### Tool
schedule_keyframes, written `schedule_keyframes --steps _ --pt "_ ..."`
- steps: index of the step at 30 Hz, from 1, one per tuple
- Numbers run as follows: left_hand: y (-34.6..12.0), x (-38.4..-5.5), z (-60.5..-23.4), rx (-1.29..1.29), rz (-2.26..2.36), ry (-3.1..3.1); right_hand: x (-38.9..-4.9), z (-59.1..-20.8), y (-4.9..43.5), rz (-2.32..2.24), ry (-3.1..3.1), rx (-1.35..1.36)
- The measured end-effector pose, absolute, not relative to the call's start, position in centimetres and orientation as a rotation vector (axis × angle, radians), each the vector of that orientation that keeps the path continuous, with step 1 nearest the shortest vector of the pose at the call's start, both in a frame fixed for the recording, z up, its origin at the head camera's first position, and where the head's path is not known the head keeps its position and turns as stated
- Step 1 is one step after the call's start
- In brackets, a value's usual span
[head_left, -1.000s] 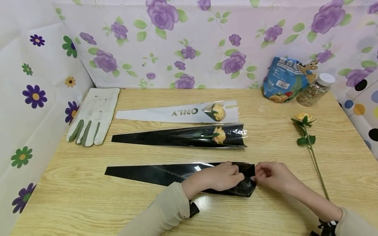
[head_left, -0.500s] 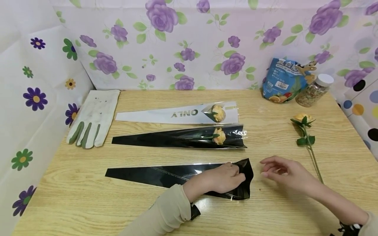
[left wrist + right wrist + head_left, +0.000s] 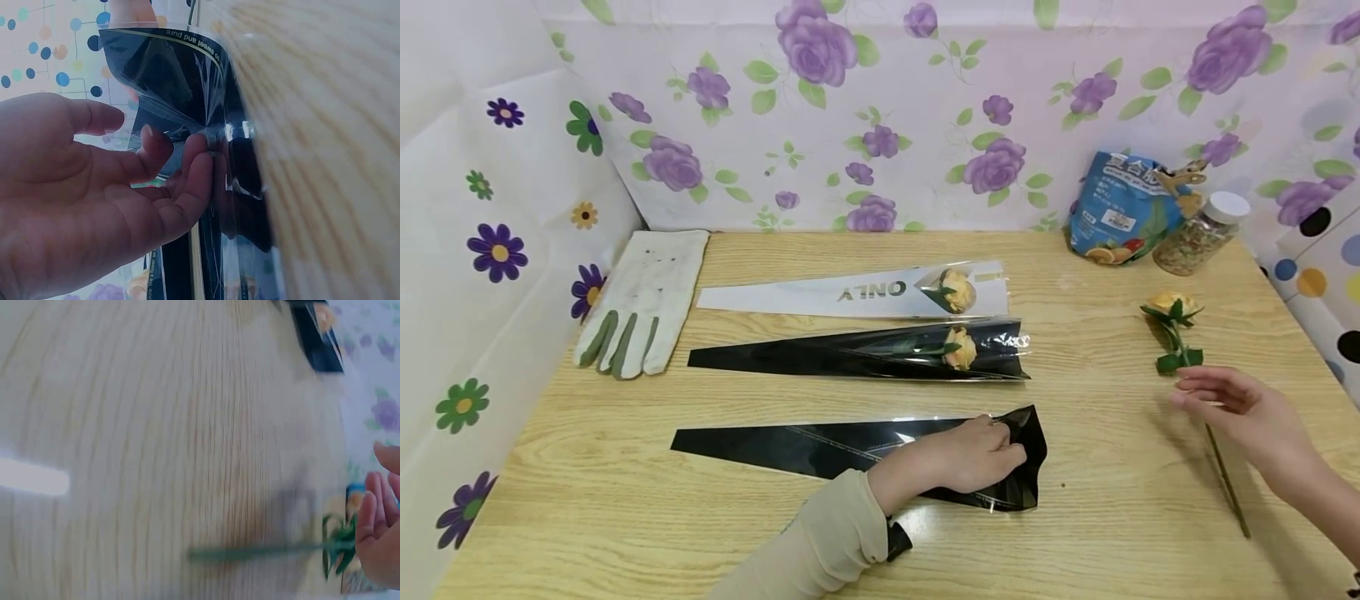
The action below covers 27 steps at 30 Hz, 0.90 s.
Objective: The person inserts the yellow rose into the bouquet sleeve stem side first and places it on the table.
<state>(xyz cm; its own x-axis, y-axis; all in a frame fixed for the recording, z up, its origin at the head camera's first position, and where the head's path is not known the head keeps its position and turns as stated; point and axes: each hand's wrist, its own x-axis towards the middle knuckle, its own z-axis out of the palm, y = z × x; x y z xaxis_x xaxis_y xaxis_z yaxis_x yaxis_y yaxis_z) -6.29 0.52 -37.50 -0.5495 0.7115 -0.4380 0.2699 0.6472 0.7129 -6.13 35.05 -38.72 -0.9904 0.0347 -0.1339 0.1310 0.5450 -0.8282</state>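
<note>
A long black flower sleeve (image 3: 760, 444) with a clear film front lies flat nearest the person, its wide mouth gaping to the right. My left hand (image 3: 973, 454) holds it near that mouth, fingers curled. In the left wrist view, fingertips of the left hand (image 3: 125, 187) meet the film of the sleeve (image 3: 162, 65). My right hand (image 3: 1247, 421) hovers over the stem of a loose yellow rose (image 3: 1172, 307), fingers loosely bent and holding nothing. In the right wrist view the rose stem (image 3: 250, 553) runs beneath the right hand (image 3: 381, 537).
Behind lie a black sleeve (image 3: 820, 354) and a white sleeve (image 3: 775, 296), each with a yellow rose in it. A work glove (image 3: 647, 292) lies at the left. A blue pouch (image 3: 1120, 208) and a white-lidded jar (image 3: 1198, 237) stand at the back right.
My right hand has left the sleeve's mouth and moved right to above the loose rose. The mouth has spread wider. My left hand has stayed in place.
</note>
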Motion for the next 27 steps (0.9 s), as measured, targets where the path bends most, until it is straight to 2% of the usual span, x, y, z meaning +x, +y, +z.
schedule_keyframes --steps 6,12,16,27 --pt "0.6 -6.3 -37.6 0.761 0.768 2.129 -6.8 -39.5 37.9 -1.675 2.561 0.362" --pt "0.7 -6.3 -37.6 0.749 0.774 2.136 -7.7 -40.6 39.4 -1.189 2.634 0.452" --pt "0.9 -6.2 -37.6 0.751 0.780 2.136 -8.1 -40.9 39.9 -1.028 2.565 0.497" --pt "0.6 -6.2 -37.5 0.740 0.771 2.152 -10.8 -39.5 40.3 -0.944 2.300 0.277"
